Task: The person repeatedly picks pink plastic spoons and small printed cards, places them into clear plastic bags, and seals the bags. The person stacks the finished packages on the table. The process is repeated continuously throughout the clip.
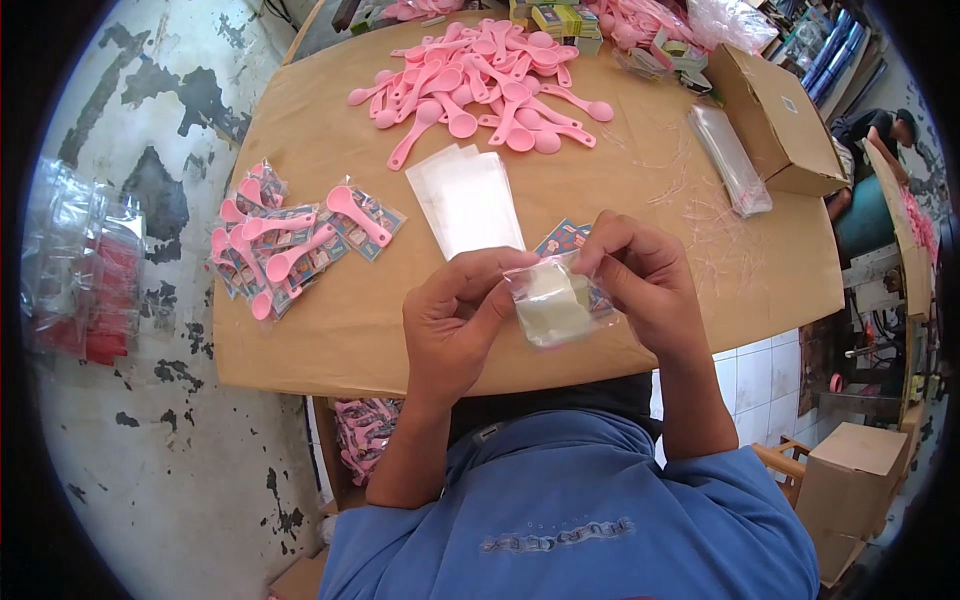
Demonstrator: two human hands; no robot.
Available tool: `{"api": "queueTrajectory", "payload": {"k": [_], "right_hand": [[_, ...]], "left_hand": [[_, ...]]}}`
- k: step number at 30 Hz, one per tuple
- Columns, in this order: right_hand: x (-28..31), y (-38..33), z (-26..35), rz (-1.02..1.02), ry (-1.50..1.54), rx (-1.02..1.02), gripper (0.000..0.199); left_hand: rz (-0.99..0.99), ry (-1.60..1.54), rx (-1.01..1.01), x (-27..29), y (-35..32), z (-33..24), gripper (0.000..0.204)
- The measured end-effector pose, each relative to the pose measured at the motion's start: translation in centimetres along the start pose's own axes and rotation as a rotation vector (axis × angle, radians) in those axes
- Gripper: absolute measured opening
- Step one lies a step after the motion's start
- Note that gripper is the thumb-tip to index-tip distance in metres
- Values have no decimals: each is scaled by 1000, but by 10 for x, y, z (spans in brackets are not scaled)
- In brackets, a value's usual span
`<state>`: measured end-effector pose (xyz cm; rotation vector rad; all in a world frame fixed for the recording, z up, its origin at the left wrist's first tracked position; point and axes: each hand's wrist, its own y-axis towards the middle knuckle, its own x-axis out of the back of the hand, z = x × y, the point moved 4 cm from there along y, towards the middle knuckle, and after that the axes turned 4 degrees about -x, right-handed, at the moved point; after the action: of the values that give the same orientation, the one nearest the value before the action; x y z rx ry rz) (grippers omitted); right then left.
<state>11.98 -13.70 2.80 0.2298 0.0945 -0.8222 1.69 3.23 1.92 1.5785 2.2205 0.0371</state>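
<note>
Between my two hands, above the table's near edge, is a small clear plastic bag (555, 312). My left hand (452, 318) is closed, pinching its upper left edge between thumb and fingers. At its upper right corner my right hand (645, 285) is closed too, thumb against forefinger. A pale patch shows in the bag; whether it is an insert or glare I cannot tell. Behind the bag lie printed blue cards (563, 238), partly hidden by it and by my right hand. Just beyond my left hand, a fanned stack of white translucent sheets or sleeves (465, 200) rests on the table.
Pink measuring spoons (490, 85) are heaped at the table's far side. Bagged spoons with printed cards (275, 240) lie at left. On the right are a bundle of clear bags (730, 160), plastic strips, and a cardboard box (775, 120). Another person (870, 130) works far right.
</note>
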Motion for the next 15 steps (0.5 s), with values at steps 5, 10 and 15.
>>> {"api": "queueTrajectory", "payload": {"k": [5, 10, 15], "right_hand": [[-1, 1, 7, 90, -65, 60, 5], [-8, 1, 19, 77, -182, 65, 4], [-8, -2, 8, 4, -159, -77, 10]], "left_hand": [[123, 138, -154, 8, -3, -3, 7], [73, -26, -70, 9, 1, -7, 12], [9, 41, 114, 6, 1, -1, 21]]}}
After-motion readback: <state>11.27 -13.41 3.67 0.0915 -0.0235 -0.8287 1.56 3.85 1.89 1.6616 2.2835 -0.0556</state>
